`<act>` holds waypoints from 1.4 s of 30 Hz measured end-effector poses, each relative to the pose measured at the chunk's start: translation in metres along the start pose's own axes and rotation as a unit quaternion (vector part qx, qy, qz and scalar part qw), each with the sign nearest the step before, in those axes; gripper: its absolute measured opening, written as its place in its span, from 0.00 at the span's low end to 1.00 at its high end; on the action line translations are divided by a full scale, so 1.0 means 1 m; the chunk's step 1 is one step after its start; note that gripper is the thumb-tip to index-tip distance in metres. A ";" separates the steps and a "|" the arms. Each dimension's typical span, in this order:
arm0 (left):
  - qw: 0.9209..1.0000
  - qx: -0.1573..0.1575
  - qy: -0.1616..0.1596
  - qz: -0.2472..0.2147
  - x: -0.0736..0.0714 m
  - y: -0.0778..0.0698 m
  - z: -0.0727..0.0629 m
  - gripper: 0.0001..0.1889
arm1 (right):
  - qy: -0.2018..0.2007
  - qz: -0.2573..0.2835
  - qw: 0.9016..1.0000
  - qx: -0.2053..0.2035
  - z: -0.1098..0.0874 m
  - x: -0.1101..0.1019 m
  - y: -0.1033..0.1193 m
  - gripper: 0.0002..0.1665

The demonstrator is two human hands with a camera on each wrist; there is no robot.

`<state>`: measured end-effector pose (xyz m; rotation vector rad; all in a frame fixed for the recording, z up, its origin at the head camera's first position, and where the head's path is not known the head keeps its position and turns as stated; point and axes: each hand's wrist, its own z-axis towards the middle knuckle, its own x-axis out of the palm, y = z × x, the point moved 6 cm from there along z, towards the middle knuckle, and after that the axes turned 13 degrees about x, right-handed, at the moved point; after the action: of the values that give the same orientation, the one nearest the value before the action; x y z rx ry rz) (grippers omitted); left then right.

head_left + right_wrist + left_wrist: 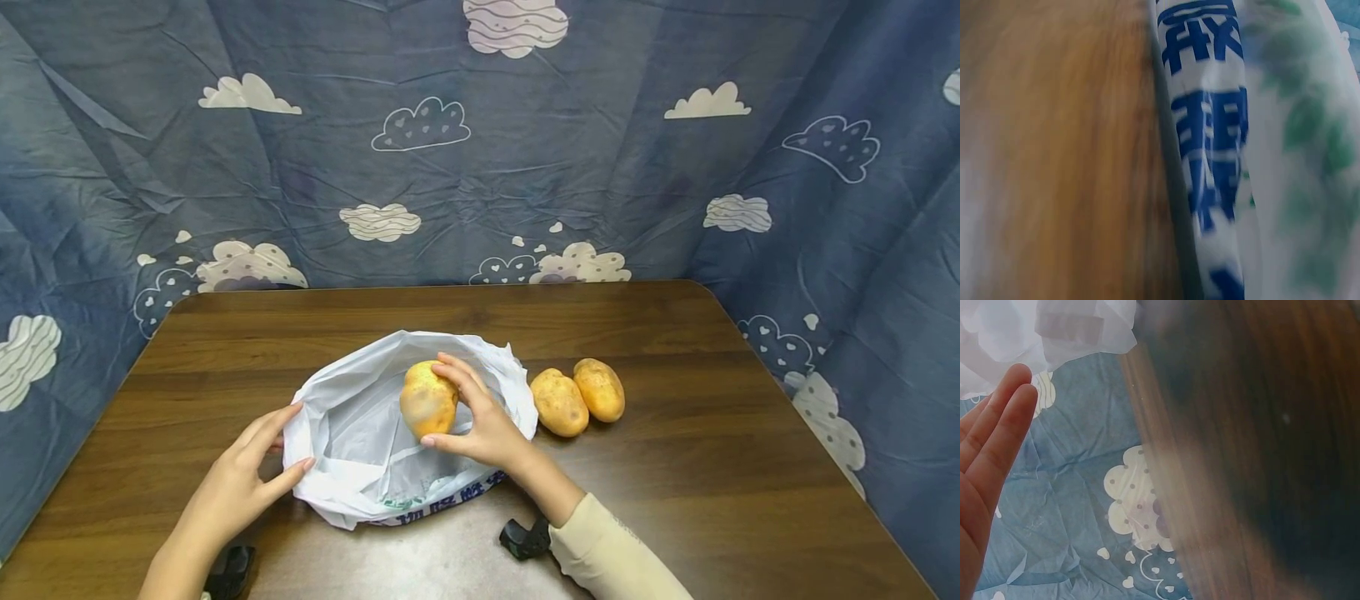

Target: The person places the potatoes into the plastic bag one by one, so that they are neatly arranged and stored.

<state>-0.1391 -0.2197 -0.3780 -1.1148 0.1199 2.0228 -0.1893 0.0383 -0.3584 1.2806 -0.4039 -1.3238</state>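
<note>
My right hand holds a yellow potato between fingers and thumb, over the mouth of a white plastic bag. The bag lies spread wide, its rim standing up around a pale, creased inside. At its left rim my left hand pinches the plastic, thumb on the near part and fingers farther back. In the left wrist view, straight fingers reach up to the bag's edge. Blue lettering and green print on the bag fill the right wrist view, where the right hand is not seen.
Two more potatoes lie side by side on the brown wooden table, just right of the bag. A blue cloth with cloud patterns hangs behind the table. Black devices sit at both wrists.
</note>
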 end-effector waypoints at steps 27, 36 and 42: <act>1.000 -0.002 0.004 0.002 0.001 -0.001 0.000 0.40 | 0.129 0.022 0.989 0.072 0.023 0.076 -0.046 0.46; 1.000 0.007 -0.003 0.003 0.000 -0.002 -0.001 0.39 | 0.154 0.022 0.983 0.093 0.023 0.084 -0.038 0.45; 1.000 0.012 -0.005 0.004 0.001 -0.002 0.000 0.39 | 0.173 0.043 0.977 0.118 0.021 0.079 -0.021 0.44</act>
<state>-0.1374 -0.2180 -0.3780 -1.0915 0.1424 2.0279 -0.1934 -0.0335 -0.4028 1.6409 -0.3732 -0.9748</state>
